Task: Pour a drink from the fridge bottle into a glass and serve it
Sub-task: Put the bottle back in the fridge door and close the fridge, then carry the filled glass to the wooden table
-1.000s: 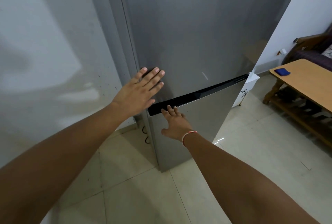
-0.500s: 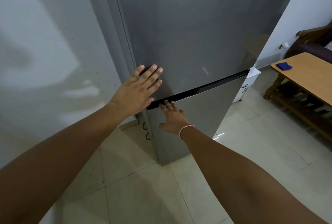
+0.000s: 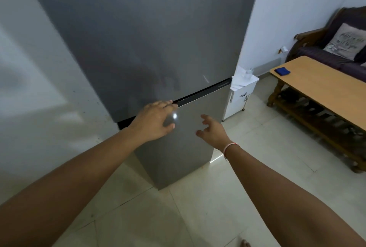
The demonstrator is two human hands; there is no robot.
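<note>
The fridge (image 3: 150,48) stands shut straight ahead, its dark handle groove (image 3: 204,93) running as a long, nearly level line between the upper and lower doors, rising slightly toward the right; the bottle is presumably inside, out of sight. The left hand (image 3: 153,121) is the nearer of the two to that groove; its fingertips (image 3: 168,102) lie at the groove's edge, fingers loosely curved, gripping nothing that I can make out. The right hand (image 3: 213,131) hangs slack and empty in front of the lower door (image 3: 184,147), below the groove and just right of the left hand. A glass (image 3: 248,74) sits on a small white cabinet (image 3: 240,96) at the fridge's far right.
</note>
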